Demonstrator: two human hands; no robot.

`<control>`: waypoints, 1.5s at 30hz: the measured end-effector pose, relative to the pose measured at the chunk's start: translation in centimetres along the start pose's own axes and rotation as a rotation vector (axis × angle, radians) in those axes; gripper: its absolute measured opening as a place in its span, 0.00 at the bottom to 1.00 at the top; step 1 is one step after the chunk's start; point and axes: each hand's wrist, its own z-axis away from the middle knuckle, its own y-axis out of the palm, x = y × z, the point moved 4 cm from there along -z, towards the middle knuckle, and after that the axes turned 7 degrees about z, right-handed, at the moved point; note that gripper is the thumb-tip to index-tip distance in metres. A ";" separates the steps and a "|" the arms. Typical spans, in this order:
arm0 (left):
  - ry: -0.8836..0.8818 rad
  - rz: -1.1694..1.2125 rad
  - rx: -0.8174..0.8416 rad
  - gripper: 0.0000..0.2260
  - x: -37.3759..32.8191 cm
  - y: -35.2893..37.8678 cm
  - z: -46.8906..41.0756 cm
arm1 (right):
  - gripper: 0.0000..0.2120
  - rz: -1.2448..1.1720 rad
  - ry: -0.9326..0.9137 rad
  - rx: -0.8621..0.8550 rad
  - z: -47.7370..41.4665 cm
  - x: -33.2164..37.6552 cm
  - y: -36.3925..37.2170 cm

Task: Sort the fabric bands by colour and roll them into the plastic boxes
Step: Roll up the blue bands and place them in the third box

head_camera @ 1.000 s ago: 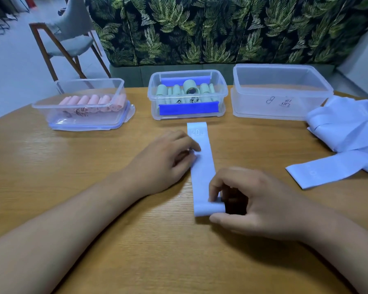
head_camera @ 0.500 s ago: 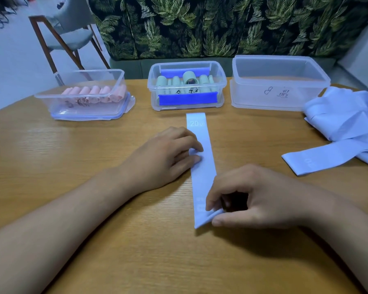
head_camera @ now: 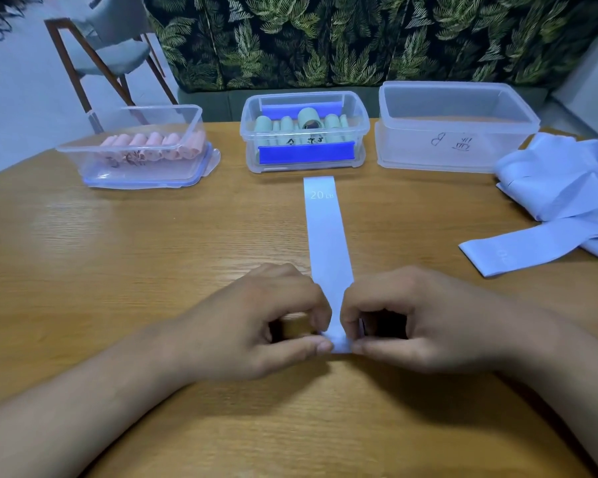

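Band (head_camera: 327,236) before middle box (head_camera: 304,132)

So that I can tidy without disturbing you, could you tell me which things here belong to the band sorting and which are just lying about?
Job: blue band, its near end pinched by left hand and right hand; pile of blue bands; empty box; box of green rolls; box of pink rolls.
Lying about: chair; leaf-print sofa back.
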 end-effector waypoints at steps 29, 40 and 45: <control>0.100 -0.149 0.004 0.06 -1.5 1.2 0.0 | 0.04 0.019 0.022 -0.070 0.6 0.1 0.6; 0.188 -0.220 0.049 0.09 -1.3 1.1 0.2 | 0.05 -0.041 0.017 -0.119 0.3 -0.1 0.5; 0.252 -0.298 -0.012 0.08 -1.3 1.0 0.4 | 0.08 -0.005 -0.043 -0.084 0.5 -0.1 0.7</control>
